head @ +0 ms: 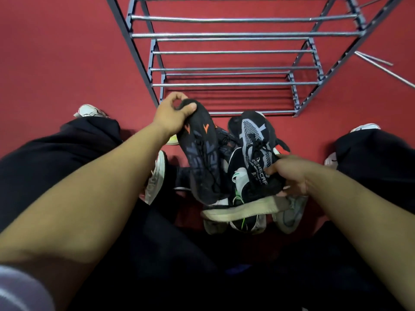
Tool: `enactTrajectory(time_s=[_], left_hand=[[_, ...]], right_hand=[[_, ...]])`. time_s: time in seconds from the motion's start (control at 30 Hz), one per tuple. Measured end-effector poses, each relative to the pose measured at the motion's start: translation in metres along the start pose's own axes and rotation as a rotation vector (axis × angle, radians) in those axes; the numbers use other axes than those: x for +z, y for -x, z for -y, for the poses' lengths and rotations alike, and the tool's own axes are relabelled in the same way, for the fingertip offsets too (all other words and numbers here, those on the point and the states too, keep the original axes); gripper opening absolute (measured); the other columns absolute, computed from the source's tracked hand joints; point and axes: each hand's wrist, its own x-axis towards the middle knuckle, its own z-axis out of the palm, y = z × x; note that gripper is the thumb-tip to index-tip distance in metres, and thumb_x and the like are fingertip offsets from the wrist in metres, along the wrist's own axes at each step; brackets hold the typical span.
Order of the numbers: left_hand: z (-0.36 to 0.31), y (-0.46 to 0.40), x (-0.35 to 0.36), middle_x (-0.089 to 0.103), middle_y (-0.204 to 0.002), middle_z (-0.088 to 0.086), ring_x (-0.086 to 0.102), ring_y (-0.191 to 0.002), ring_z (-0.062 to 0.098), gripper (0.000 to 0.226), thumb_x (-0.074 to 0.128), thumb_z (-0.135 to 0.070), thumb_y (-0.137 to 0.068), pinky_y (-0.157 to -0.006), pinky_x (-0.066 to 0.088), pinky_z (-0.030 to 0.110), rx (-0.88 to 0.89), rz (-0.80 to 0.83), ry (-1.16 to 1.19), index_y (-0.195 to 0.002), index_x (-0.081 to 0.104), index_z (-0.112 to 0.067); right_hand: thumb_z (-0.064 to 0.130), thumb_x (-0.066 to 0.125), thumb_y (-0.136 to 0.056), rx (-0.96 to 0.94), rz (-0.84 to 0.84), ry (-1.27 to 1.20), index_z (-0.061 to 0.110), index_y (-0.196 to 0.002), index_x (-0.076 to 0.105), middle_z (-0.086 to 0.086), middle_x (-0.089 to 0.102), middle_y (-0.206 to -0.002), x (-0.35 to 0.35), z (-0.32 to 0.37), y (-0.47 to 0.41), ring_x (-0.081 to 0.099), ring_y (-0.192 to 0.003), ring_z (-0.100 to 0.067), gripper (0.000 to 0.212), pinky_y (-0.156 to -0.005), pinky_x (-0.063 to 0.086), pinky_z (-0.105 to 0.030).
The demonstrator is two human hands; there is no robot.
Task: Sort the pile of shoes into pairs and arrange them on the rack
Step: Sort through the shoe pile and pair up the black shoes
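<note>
Left hand point(171, 114) pinches the toe of a black knit sneaker with orange chevron marks point(199, 153), fingers curled shut on it, shoe lifted just in front of the grey metal tube shoe rack point(224, 52). Right hand point(289, 173) is closed on the collar of a black-and-grey mesh sneaker with white lettering point(256, 151), also just short of the rack's lowest rail.

Risks as I judge them — the two held shoes look mismatched, so racking them together would break the pairing; laces dangle into the pile and could drag another shoe up; a toe pinch may slip.

Count: two hands, two shoes held, one rack with no shoes on it. Pile below — roughly five more shoes, overlapping, cannot count surely
</note>
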Motion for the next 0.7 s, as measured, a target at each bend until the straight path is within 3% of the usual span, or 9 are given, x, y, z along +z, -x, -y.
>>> enactTrajectory(time_s=[0.1, 0.2, 0.3, 0.4, 0.5, 0.6, 0.7], left_hand=[[-0.009, -0.005, -0.004, 0.061, -0.077, 0.003, 0.057, -0.062, 0.021, 0.019, 0.070, -0.026, -0.087, -0.058, 0.053, 0.038, -0.047, -0.091, 0.150, -0.078, 0.053, -0.028], [0.003, -0.006, 0.002, 0.062, -0.078, 0.000, 0.060, -0.071, 0.023, 0.020, 0.072, -0.027, -0.085, -0.067, 0.057, 0.042, -0.101, -0.138, 0.153, -0.078, 0.054, -0.027], [0.030, -0.003, 0.011, 0.061, -0.077, -0.003, 0.059, -0.071, 0.022, 0.022, 0.073, -0.031, -0.082, -0.065, 0.052, 0.029, -0.109, -0.123, -0.163, -0.087, 0.054, -0.023], [0.054, 0.000, 0.013, 0.062, -0.089, 0.000, 0.057, -0.086, 0.025, 0.026, 0.071, -0.033, -0.083, -0.078, 0.042, 0.032, -0.094, -0.060, -0.576, -0.098, 0.055, -0.018], [0.062, -0.002, 0.020, 0.066, -0.108, 0.007, 0.060, -0.108, 0.029, 0.031, 0.068, -0.029, -0.086, -0.093, 0.043, 0.033, -0.120, -0.042, -0.610, -0.112, 0.058, -0.015], [0.060, -0.004, 0.033, 0.054, -0.137, 0.011, 0.051, -0.127, 0.030, 0.050, 0.064, -0.027, -0.088, -0.107, 0.038, 0.037, -0.070, 0.016, -0.677, -0.134, 0.049, -0.013], [0.055, 0.000, 0.056, 0.058, -0.134, 0.010, 0.054, -0.123, 0.032, 0.040, 0.058, -0.018, -0.089, -0.105, 0.040, 0.036, 0.003, 0.076, -0.755, -0.129, 0.056, -0.014]], right_hand=[[0.003, 0.054, -0.087, -0.029, 0.036, 0.036, 0.019, -0.108, 0.061, -0.010, 0.072, -0.097, 0.014, -0.002, -0.002, 0.067, -0.083, -0.028, 0.027, -0.065, 0.055, -0.037], [0.000, 0.053, -0.088, -0.047, 0.016, 0.047, 0.017, -0.114, 0.059, -0.013, 0.069, -0.091, 0.024, 0.000, -0.001, 0.064, -0.069, -0.026, 0.031, -0.052, 0.053, -0.029], [-0.001, 0.053, -0.089, -0.054, -0.011, 0.079, 0.014, -0.114, 0.059, -0.008, 0.065, -0.078, 0.014, 0.006, 0.006, 0.060, -0.060, -0.021, 0.031, -0.040, 0.045, -0.021], [0.000, 0.054, -0.089, -0.151, -0.089, 0.124, 0.016, -0.117, 0.057, -0.007, 0.063, -0.080, -0.012, 0.012, 0.008, 0.058, -0.061, -0.017, 0.032, -0.045, 0.042, -0.020], [-0.002, 0.055, -0.088, -0.163, -0.166, 0.133, 0.007, -0.114, 0.062, -0.010, 0.063, -0.078, -0.030, 0.011, 0.000, 0.059, -0.061, -0.021, 0.028, -0.052, 0.049, -0.027], [-0.002, 0.055, -0.088, -0.101, -0.154, 0.054, 0.004, -0.109, 0.062, -0.014, 0.064, -0.077, -0.029, 0.009, -0.012, 0.060, -0.061, -0.026, 0.023, -0.059, 0.053, -0.036], [0.000, 0.052, -0.091, -0.062, -0.127, 0.004, 0.013, -0.103, 0.057, -0.009, 0.059, -0.071, -0.019, 0.009, -0.021, 0.055, -0.056, -0.021, 0.018, -0.051, 0.045, -0.027]])
